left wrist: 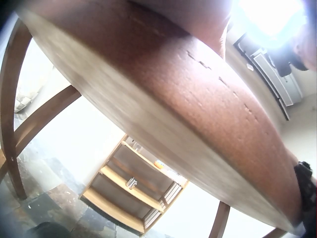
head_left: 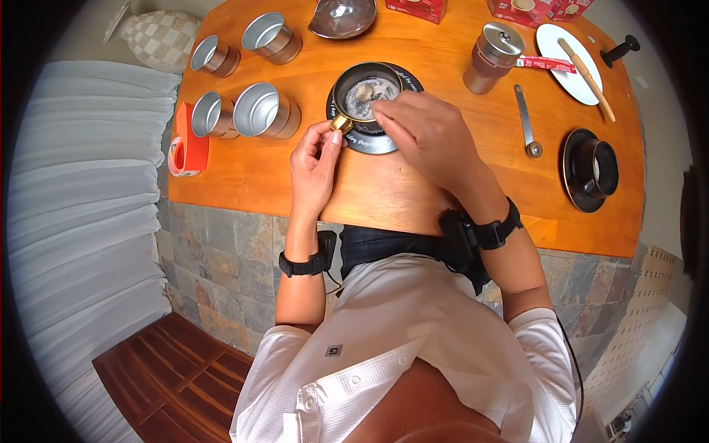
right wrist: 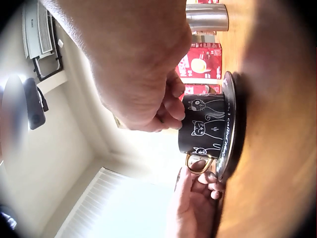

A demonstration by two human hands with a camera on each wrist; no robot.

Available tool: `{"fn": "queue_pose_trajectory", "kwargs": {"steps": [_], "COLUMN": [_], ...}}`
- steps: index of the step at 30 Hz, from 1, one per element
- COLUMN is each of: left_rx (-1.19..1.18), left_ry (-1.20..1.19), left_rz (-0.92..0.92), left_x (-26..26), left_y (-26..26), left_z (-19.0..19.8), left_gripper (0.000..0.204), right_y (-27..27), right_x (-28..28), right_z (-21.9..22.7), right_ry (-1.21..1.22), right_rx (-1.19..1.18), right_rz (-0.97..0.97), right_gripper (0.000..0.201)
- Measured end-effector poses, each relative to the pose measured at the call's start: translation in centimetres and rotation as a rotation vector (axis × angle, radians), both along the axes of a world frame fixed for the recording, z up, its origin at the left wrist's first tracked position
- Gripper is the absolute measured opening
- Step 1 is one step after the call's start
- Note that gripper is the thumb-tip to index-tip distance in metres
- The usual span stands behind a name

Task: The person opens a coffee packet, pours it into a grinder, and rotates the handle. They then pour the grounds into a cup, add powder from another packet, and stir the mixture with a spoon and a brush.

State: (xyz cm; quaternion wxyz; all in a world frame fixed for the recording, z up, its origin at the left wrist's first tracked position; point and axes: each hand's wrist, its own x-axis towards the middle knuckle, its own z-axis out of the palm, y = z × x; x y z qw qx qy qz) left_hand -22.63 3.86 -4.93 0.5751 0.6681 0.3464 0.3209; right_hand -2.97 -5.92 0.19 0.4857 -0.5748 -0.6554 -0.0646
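A black mug point(right wrist: 200, 124) with white cat drawings and a gold handle point(head_left: 340, 124) stands on a black saucer point(head_left: 380, 145) with white lettering. Pale, frothy-looking contents point(head_left: 380, 90) show inside it. With thumb and fingers my left hand point(head_left: 314, 166) pinches the gold handle. My right hand point(head_left: 436, 136) is over the mug's near right rim, fingertips drawn together around a spoon. Only the spoon's rounded end point(head_left: 365, 92) shows in the mug; its handle is hidden by the fingers. The left wrist view catches mostly the table's edge, not the mug.
Several metal cups point(head_left: 267, 111) and red tape point(head_left: 177, 156) lie left. A shiny bowl point(head_left: 342, 18) and red boxes point(head_left: 417, 7) stand behind. Right are a grinder point(head_left: 493, 59), measuring spoon point(head_left: 526, 122), white plate point(head_left: 554, 40) with a wooden-handled tool point(head_left: 587, 77), and another black cup point(head_left: 605, 168) on its saucer.
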Motion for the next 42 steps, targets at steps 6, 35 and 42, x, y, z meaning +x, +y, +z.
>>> {"fn": "queue_pose_trajectory", "kwargs": {"steps": [6,35,42], "left_rx": [-0.001,0.015,-0.014], "left_ry": [-0.011,-0.048,-0.012], "left_rz": [-0.002,0.038,0.011], "left_x": [0.0,0.4,0.1], "left_y": [0.0,-0.2,-0.1], "left_z": [0.1,0.2,0.2], "left_gripper": [0.023,0.021,0.023], "right_y": [-0.3,-0.1,-0.3], "right_x": [0.4,-0.6,-0.3], "right_z": [0.4,0.3,-0.1], "right_ry": [0.062,-0.005,0.015], "right_rx": [-0.001,-0.017,-0.089], "right_rz": [-0.052,-0.061,0.081], "right_gripper": [0.008,0.005,0.008]}}
